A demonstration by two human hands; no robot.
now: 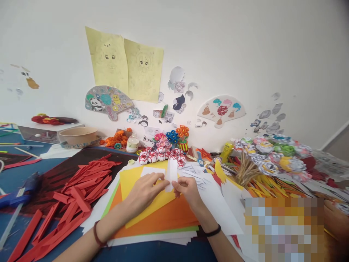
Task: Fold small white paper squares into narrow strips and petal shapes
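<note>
A folded white paper strip (172,170) stands up between my two hands, over a stack of coloured sheets. My left hand (145,191) has its fingertips on the strip's left edge, fingers curled. On the lower right edge, my right hand (188,190) pinches the paper between thumb and fingers. Beneath them lies a yellow sheet (129,182), with an orange sheet (174,216) and green and white ones below it. Another small white paper piece (152,170) rests just behind my left hand. Loose white strips (195,176) are scattered to the right.
Folded red paper strips (79,193) pile up at left, near a blue glue gun (24,191). Red-and-white paper flowers (152,155) and a glue bottle (132,143) stand behind. A bunch of paper flowers (269,153) lies at right, close to another person's hand (336,216).
</note>
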